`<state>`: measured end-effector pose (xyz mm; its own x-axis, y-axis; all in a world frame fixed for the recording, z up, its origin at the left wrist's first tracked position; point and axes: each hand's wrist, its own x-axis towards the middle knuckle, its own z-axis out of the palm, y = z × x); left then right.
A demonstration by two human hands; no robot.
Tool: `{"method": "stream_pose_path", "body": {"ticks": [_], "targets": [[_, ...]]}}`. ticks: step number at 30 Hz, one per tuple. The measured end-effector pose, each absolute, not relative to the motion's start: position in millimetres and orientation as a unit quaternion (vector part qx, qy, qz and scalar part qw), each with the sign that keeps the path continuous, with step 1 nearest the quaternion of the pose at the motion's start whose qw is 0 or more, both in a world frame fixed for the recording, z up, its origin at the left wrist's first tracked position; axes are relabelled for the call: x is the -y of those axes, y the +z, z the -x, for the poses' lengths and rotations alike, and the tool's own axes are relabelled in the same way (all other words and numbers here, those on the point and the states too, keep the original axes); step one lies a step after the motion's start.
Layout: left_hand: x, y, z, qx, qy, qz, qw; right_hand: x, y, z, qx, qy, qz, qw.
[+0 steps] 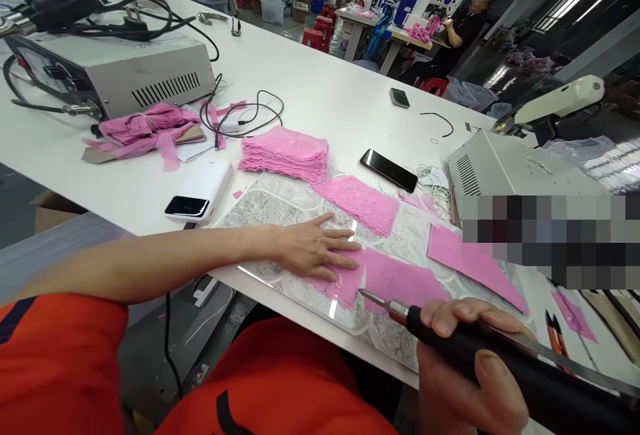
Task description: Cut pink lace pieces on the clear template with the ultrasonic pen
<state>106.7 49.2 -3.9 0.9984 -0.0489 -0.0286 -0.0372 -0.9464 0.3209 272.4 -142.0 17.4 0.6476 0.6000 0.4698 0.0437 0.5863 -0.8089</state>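
Observation:
My left hand (pixel 320 248) lies flat with its fingers spread over a pink fabric piece (pixel 345 286) on a glossy, marbled board (pixel 273 205). My right hand (pixel 475 355) is wrapped round a thick black hand-held cutter (pixel 500 361) with a pointed metal tip. That tip is at the seam between the piece under my left fingers and another pink fabric piece (pixel 403 275) to its right; whether it touches the cloth I cannot tell. Beyond my left hand a textured pink piece (pixel 360 203) lies flat, beside a neat stack of pink pieces (pixel 285 153).
A grey power box (pixel 145 71) with cables stands at the left, a pink fabric bundle (pixel 150 127) before it. A phone (pixel 389 169) and a white power bank (pixel 200 198) lie around the board. Another pink sheet (pixel 475 265) is at right. A person (pixel 463 35) sits at a sewing machine beyond.

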Motion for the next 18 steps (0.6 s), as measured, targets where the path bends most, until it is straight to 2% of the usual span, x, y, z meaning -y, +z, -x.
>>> {"method": "stream_pose_path", "body": {"ticks": [12,18], "targets": [[-51,-5,-106,0.015,0.015,-0.978,0.207,151,22,-259,0.392,0.209,0.439,0.781],[-54,-7,-106,0.027,0.023,-0.980,0.195,154,23,-258,0.386,0.209,0.435,0.786]]}}
